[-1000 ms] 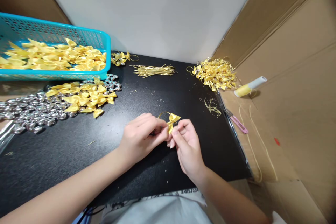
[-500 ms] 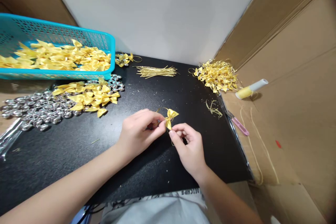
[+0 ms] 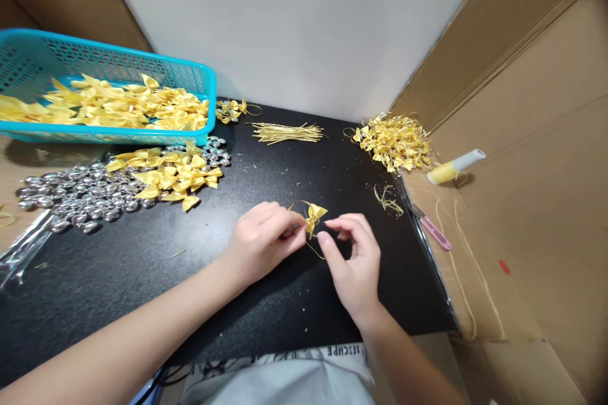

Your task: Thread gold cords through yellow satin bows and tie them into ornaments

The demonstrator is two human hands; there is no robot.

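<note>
The left hand (image 3: 268, 237) pinches a yellow satin-ribbon bow (image 3: 315, 213); the right hand (image 3: 355, 261), thumb and forefinger parted, curves beside it.

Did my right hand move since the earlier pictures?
Yes. Your right hand has moved a little to the right, closer to the small tangle of wire scraps lying on the table.

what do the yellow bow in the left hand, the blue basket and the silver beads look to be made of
Bow: probably satin ribbon, from its soft sheen and folds.
Basket: likely moulded plastic, smooth and perforated.
Silver beads: mirror-bright; metal or coated plastic, the look leaves it open.
</note>
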